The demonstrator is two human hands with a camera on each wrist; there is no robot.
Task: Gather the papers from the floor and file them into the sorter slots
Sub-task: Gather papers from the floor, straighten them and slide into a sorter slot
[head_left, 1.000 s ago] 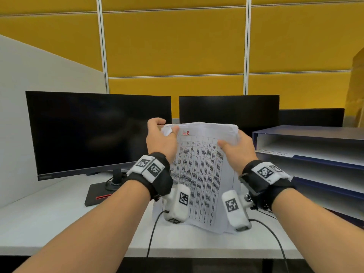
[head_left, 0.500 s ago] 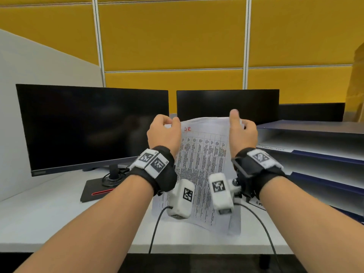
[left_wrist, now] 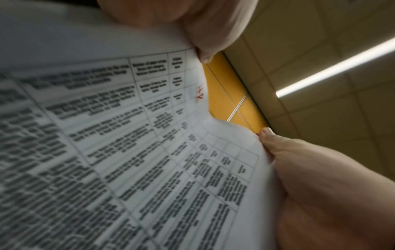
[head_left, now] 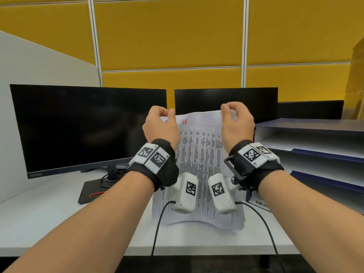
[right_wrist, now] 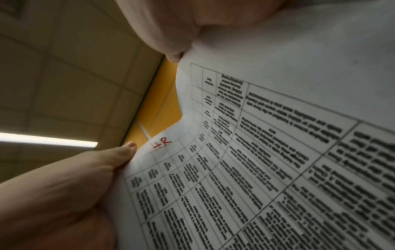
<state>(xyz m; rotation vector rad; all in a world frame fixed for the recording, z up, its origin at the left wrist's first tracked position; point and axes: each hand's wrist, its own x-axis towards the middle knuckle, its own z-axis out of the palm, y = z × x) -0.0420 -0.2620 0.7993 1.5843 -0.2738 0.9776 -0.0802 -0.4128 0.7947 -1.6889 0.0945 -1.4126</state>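
White bench (head_left: pixel 49 223) carries a blue sorter (head_left: pixel 315 154) at the right; its upper slot holds a sheet. The papers (head_left: pixel 199 164) stand upright on the bench, both top corners pinched by left hand (head_left: pixel 160 128) and right hand (head_left: pixel 236 125).

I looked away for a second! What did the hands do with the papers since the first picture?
The right hand slid up from the side of the papers to their top edge and now pinches it, like the left hand, which stayed at the top left corner. The stack stays upright, bottom edge on the desk. The monitors and sorter have not moved.
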